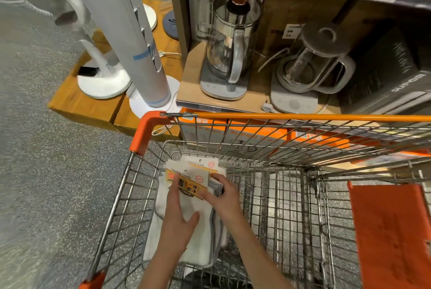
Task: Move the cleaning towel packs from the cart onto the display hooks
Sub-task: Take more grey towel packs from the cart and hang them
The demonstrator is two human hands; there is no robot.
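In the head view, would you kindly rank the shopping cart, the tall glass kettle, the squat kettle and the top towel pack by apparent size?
1. Shopping cart, largest.
2. Tall glass kettle and squat kettle: look alike in size, left unranked.
3. Top towel pack, smallest, though nearest the camera.

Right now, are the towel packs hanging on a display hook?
No, the towel packs lie inside the cart, with both hands on the top one.

Single head-worn wide-angle view, looking forward and steeply down from above, close over the cart, low shelf just beyond it, floor at left
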